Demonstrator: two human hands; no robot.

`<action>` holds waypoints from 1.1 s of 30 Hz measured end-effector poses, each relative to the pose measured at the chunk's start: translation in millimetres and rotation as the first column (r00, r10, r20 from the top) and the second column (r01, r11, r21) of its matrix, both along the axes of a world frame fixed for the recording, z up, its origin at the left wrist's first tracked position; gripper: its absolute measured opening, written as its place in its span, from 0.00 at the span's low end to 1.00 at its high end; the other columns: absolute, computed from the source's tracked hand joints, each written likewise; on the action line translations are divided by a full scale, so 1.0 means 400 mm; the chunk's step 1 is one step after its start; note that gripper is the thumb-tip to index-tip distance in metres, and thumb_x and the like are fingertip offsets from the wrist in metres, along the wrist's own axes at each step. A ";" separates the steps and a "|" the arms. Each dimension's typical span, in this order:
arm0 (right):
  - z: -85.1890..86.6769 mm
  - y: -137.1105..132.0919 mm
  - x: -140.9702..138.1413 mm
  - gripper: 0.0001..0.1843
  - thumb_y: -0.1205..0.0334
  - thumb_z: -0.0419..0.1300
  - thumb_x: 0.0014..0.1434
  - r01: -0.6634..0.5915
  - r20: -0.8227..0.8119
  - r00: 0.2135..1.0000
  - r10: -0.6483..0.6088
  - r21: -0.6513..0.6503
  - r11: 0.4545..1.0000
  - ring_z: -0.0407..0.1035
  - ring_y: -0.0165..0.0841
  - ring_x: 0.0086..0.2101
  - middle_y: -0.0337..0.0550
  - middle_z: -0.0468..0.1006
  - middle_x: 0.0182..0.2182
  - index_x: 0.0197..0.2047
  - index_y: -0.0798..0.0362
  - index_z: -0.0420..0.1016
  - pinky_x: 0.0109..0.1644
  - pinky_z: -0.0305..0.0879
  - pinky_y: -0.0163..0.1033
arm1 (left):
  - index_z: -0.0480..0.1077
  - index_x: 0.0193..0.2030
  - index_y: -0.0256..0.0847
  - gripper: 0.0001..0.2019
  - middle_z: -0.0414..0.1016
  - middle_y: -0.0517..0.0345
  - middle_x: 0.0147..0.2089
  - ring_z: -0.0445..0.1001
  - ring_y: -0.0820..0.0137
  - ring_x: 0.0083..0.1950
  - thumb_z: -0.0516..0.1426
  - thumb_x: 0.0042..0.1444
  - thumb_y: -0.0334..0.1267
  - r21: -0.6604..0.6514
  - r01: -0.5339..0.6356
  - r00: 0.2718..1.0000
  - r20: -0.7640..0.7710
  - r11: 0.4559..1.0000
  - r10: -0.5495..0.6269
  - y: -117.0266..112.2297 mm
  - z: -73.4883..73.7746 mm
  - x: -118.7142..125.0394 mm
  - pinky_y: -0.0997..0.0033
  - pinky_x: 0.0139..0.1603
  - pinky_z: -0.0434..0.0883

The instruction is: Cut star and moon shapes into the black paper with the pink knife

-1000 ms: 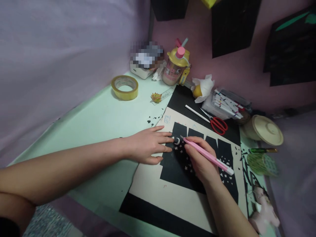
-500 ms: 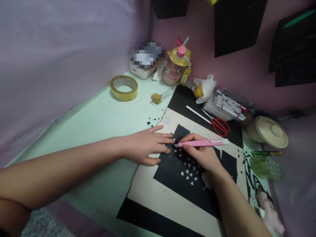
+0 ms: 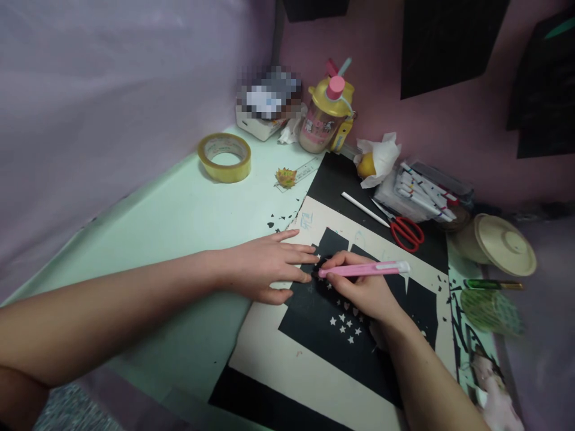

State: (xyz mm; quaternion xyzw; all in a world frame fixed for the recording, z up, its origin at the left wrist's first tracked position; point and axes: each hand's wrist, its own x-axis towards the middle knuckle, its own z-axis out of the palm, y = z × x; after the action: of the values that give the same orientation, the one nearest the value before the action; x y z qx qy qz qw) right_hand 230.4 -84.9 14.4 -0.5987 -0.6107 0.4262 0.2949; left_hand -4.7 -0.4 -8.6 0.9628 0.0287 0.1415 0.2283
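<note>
Black paper (image 3: 309, 326) with small star and heart shapes cut through it lies on a cream sheet (image 3: 265, 353). My left hand (image 3: 265, 266) rests flat on the paper's left part, its fingers spread and holding nothing. In my right hand (image 3: 366, 290) is a pink craft knife (image 3: 363, 269), gripped like a pen. The knife's tip meets the black paper just beside my left fingertips; the blade itself is too small to make out. Part of the cut-out pattern is hidden under my right hand.
Red-handled scissors (image 3: 406, 233) and a white stick (image 3: 366, 209) lie beyond the paper. Farther back stand a yellow-lidded bottle (image 3: 318, 123), a tape roll (image 3: 224, 173) and a box of markers (image 3: 422, 191). A lidded cream bowl (image 3: 505, 242) is at the right. Black scraps lie around.
The craft knife in my right hand has shifted slightly down and left, its tip now lower beside my left fingers. My left hand stays in place. The view has moved a little.
</note>
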 end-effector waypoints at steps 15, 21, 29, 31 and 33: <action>-0.010 -0.003 0.003 0.05 0.62 0.63 0.56 0.003 -0.014 1.000 -0.003 0.017 1.000 0.75 0.33 0.31 0.44 0.83 0.33 0.36 0.53 0.79 0.30 0.69 0.35 | 0.73 0.54 0.43 0.17 0.65 0.48 0.67 0.61 0.57 0.70 0.57 0.58 0.37 0.016 -0.007 1.000 -0.010 1.000 0.008 0.000 -0.003 0.002 0.46 0.74 0.43; -0.019 -0.007 0.002 0.05 0.60 0.63 0.57 0.009 -0.034 0.999 -0.008 0.042 0.999 0.74 0.32 0.29 0.43 0.82 0.32 0.35 0.53 0.78 0.30 0.68 0.35 | 0.73 0.54 0.42 0.17 0.66 0.47 0.66 0.61 0.56 0.69 0.57 0.58 0.38 0.021 -0.010 1.000 -0.024 1.000 0.011 -0.001 0.000 0.002 0.46 0.74 0.43; -0.022 -0.014 0.008 0.04 0.61 0.63 0.59 0.007 -0.041 0.999 -0.004 0.074 0.997 0.76 0.34 0.34 0.44 0.83 0.36 0.37 0.52 0.78 0.35 0.69 0.36 | 0.73 0.55 0.41 0.17 0.65 0.46 0.67 0.59 0.57 0.70 0.57 0.59 0.37 0.020 -0.005 0.999 -0.033 1.000 0.006 -0.001 0.003 0.002 0.46 0.74 0.42; -0.021 -0.015 0.009 0.04 0.61 0.63 0.59 0.008 -0.061 0.998 -0.004 0.067 0.998 0.76 0.34 0.34 0.44 0.83 0.36 0.37 0.52 0.78 0.36 0.69 0.36 | 0.73 0.54 0.40 0.17 0.65 0.46 0.67 0.60 0.56 0.70 0.57 0.58 0.37 0.017 -0.001 1.000 -0.026 1.000 0.001 -0.001 0.004 0.002 0.45 0.74 0.42; -0.021 -0.015 0.008 0.04 0.62 0.63 0.59 0.006 -0.061 0.998 -0.002 0.062 0.998 0.76 0.34 0.34 0.44 0.83 0.35 0.36 0.52 0.78 0.35 0.69 0.36 | 0.73 0.54 0.40 0.17 0.66 0.46 0.66 0.61 0.55 0.69 0.57 0.58 0.37 0.012 0.002 1.000 -0.012 1.000 -0.002 0.000 0.004 0.002 0.45 0.73 0.43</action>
State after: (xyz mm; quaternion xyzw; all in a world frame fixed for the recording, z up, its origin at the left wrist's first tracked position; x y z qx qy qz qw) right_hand 233.6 -91.0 5.8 -0.5773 -0.6133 0.4243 0.3326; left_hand -4.0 -0.4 -7.1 0.9650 0.0283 0.1358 0.2226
